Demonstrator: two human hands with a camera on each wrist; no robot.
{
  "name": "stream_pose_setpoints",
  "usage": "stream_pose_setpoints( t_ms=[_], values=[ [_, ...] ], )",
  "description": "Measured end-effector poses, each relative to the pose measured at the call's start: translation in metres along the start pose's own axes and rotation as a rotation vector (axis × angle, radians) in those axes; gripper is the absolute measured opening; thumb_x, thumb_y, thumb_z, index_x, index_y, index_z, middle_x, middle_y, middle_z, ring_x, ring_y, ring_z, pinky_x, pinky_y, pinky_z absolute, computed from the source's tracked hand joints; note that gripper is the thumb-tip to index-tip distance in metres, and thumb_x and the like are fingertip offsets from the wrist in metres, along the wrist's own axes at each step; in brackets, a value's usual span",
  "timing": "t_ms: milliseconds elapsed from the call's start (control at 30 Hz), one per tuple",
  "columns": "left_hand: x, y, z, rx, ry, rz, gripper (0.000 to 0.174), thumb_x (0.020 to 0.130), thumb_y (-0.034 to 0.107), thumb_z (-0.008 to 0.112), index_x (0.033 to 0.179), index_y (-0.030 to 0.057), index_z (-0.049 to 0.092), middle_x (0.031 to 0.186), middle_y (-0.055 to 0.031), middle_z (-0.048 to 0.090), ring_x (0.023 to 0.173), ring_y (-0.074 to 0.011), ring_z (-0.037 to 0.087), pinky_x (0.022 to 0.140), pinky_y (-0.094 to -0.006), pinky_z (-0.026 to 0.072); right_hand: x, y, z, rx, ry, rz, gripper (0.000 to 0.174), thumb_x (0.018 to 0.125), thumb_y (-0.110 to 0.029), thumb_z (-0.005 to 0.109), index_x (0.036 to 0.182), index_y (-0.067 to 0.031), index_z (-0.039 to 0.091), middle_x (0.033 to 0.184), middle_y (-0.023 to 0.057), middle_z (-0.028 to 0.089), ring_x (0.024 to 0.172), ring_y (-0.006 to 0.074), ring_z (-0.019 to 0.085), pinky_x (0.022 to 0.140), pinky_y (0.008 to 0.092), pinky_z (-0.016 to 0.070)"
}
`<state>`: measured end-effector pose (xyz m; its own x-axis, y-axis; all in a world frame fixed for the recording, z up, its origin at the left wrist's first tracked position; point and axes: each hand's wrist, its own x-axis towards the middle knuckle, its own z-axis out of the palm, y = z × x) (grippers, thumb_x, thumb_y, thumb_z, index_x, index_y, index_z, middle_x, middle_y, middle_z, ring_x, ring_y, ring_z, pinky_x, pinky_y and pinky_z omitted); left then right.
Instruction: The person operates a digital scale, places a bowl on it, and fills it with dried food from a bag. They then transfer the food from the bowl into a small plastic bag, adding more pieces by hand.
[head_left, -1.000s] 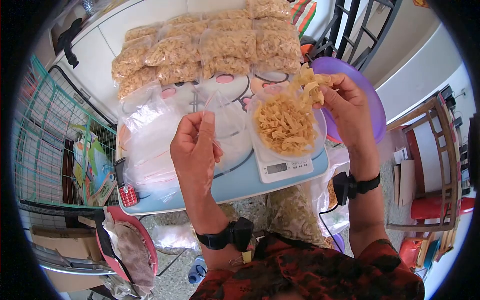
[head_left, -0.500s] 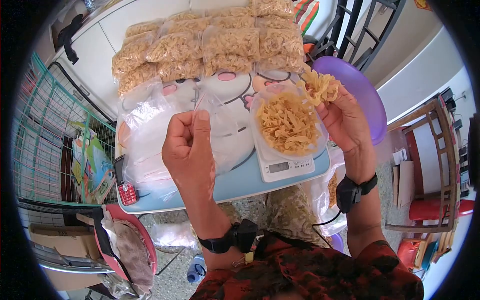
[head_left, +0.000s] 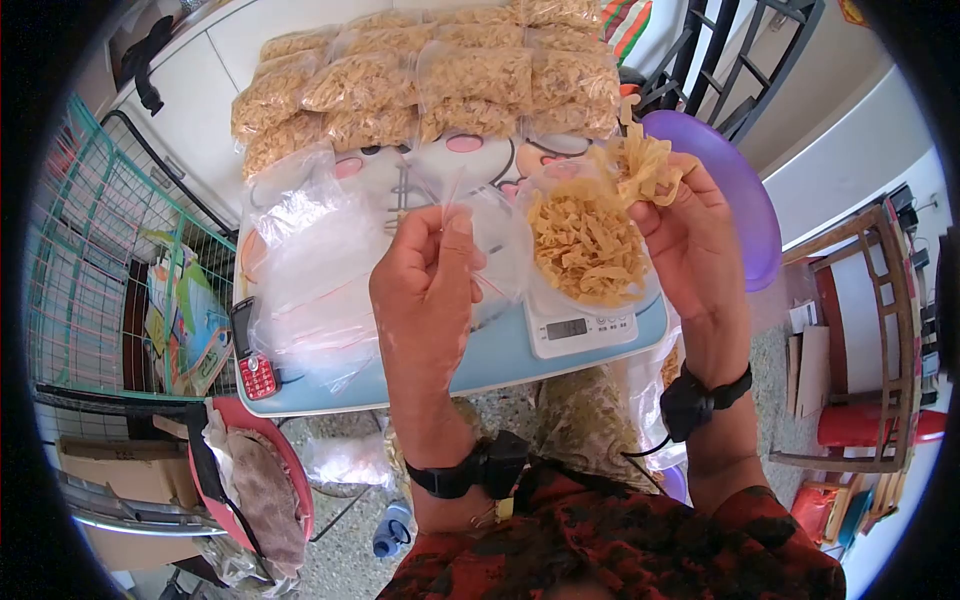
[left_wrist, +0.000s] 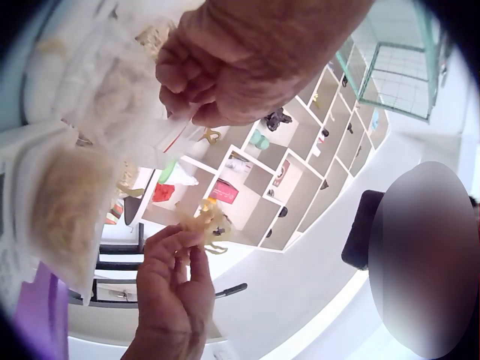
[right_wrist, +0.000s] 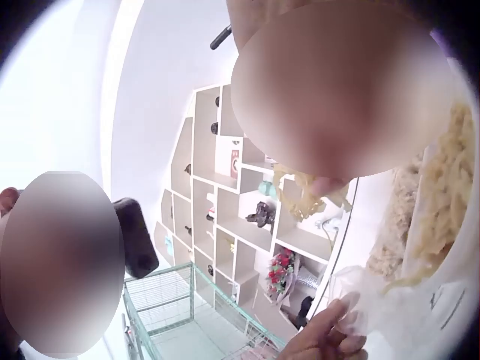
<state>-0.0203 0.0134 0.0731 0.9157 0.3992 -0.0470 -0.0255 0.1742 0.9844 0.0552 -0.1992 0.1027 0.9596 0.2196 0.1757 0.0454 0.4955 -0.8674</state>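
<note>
The left hand [head_left: 432, 275] pinches the top edge of a clear plastic bag [head_left: 500, 250] over the table; the left wrist view shows its red seal line by the fingers. The right hand [head_left: 692, 235] holds a small bunch of yellowish dried strips [head_left: 642, 165] between thumb and fingers, above the right side of a clear container. That container, full of the same strips [head_left: 588, 245], stands on a white scale [head_left: 585, 335] whose display is lit but too small to read. In the left wrist view the right hand [left_wrist: 176, 292] is raised beside the container.
Filled bags [head_left: 475, 75] lie stacked along the table's back. Flat clear bags [head_left: 320, 290] cover the left side, with a red-keyed phone [head_left: 257, 376] at the front left corner. A purple round object [head_left: 735, 200] stands right of the table, a green wire cage [head_left: 130, 290] to the left.
The left hand and its bag have shifted right in the head view, nearer the container. The right hand still holds its strips, now slightly lower than at first. The whole scene has moved slightly.
</note>
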Motion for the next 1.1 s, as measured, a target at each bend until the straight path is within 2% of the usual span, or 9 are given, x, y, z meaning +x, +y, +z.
stream_pose_setpoints(
  t_ms=[200,300,400,600,700,900,967,1033,1100],
  values=[
    [-0.003,-0.001,0.001,0.066,-0.023,0.048,0.024,0.1,0.023,0.056,0.108,0.0019,0.064,0.072,0.0011,0.058,0.054,-0.0029,0.049,0.047,-0.0191,0.0386,-0.018,0.013,0.053,0.045,-0.055,-0.107,0.013,0.096,-0.006,0.059,0.109,-0.002,0.058,0.108,0.0102,0.065,0.094,0.0179,0.066,0.078,0.0321,0.0592],
    [-0.005,0.001,0.001,0.044,-0.052,0.056,0.024,0.1,0.023,0.054,0.108,0.0015,0.063,0.072,0.0007,0.058,0.054,-0.0039,0.05,0.047,-0.02,0.0401,-0.025,0.027,0.069,-0.092,-0.058,-0.117,0.017,0.097,-0.007,0.058,0.113,-0.0021,0.056,0.113,0.0101,0.063,0.098,0.0187,0.066,0.08,0.0319,0.0581],
    [-0.006,0.004,-0.001,-0.01,-0.099,0.052,0.026,0.101,0.023,0.051,0.108,0.0011,0.063,0.072,0.0,0.058,0.053,-0.0055,0.051,0.047,-0.0208,0.0413,-0.023,0.045,0.076,-0.199,-0.016,-0.136,0.014,0.094,-0.004,0.063,0.106,-0.0016,0.057,0.105,0.0076,0.065,0.089,0.0123,0.064,0.076,0.026,0.0548],
    [-0.007,0.006,-0.004,-0.165,-0.101,-0.008,0.03,0.104,0.022,0.045,0.11,-0.0017,0.064,0.069,-0.001,0.057,0.05,-0.0058,0.049,0.045,-0.0213,0.0398,-0.026,0.069,0.081,-0.478,0.079,-0.274,0.012,0.094,-0.004,0.063,0.103,-0.0006,0.056,0.103,0.0066,0.063,0.088,0.0099,0.062,0.077,0.0243,0.0532],
    [-0.004,0.005,-0.007,-0.223,-0.115,-0.045,0.032,0.104,0.022,0.046,0.113,-0.0029,0.063,0.069,-0.0015,0.057,0.049,-0.0066,0.05,0.044,-0.0214,0.0402,-0.025,0.075,0.079,-0.537,0.057,-0.342,0.013,0.093,-0.004,0.063,0.103,-0.0006,0.056,0.102,0.008,0.062,0.088,0.0116,0.063,0.075,0.0254,0.0535],
    [-0.003,0.008,-0.009,-0.221,-0.104,-0.055,0.034,0.103,0.022,0.047,0.115,-0.004,0.064,0.067,-0.0015,0.057,0.046,-0.0072,0.049,0.042,-0.0214,0.0398,-0.024,0.082,0.072,-0.806,-0.008,-0.458,0.015,0.089,-0.003,0.064,0.1,-0.0016,0.054,0.104,0.0143,0.06,0.088,0.0209,0.063,0.067,0.0286,0.0537],
    [-0.004,0.009,-0.008,-0.242,-0.106,-0.059,0.033,0.103,0.022,0.047,0.115,-0.0037,0.064,0.065,-0.0014,0.057,0.045,-0.0069,0.048,0.042,-0.0214,0.039,-0.03,0.076,0.078,-0.791,0.016,-0.335,0.015,0.089,-0.003,0.064,0.099,-0.0019,0.053,0.106,0.0157,0.06,0.091,0.0235,0.063,0.067,0.0303,0.0535],
    [-0.005,0.007,-0.012,-0.176,-0.105,-0.042,0.033,0.103,0.023,0.047,0.113,-0.0034,0.065,0.064,-0.0011,0.056,0.044,-0.0064,0.047,0.041,-0.0214,0.0373,-0.033,0.074,0.081,-0.807,0.018,-0.305,0.015,0.088,-0.003,0.064,0.098,-0.0022,0.053,0.106,0.0168,0.06,0.092,0.0259,0.063,0.068,0.032,0.0533],
    [-0.005,0.006,-0.014,-0.123,-0.092,-0.034,0.033,0.103,0.023,0.047,0.112,-0.0032,0.065,0.063,-0.0008,0.056,0.044,-0.0058,0.046,0.04,-0.0214,0.0359,-0.032,0.075,0.081,-0.853,-0.003,-0.367,0.015,0.088,-0.002,0.063,0.098,-0.0023,0.052,0.107,0.0174,0.06,0.094,0.0282,0.062,0.07,0.0336,0.0531]
  ],
)
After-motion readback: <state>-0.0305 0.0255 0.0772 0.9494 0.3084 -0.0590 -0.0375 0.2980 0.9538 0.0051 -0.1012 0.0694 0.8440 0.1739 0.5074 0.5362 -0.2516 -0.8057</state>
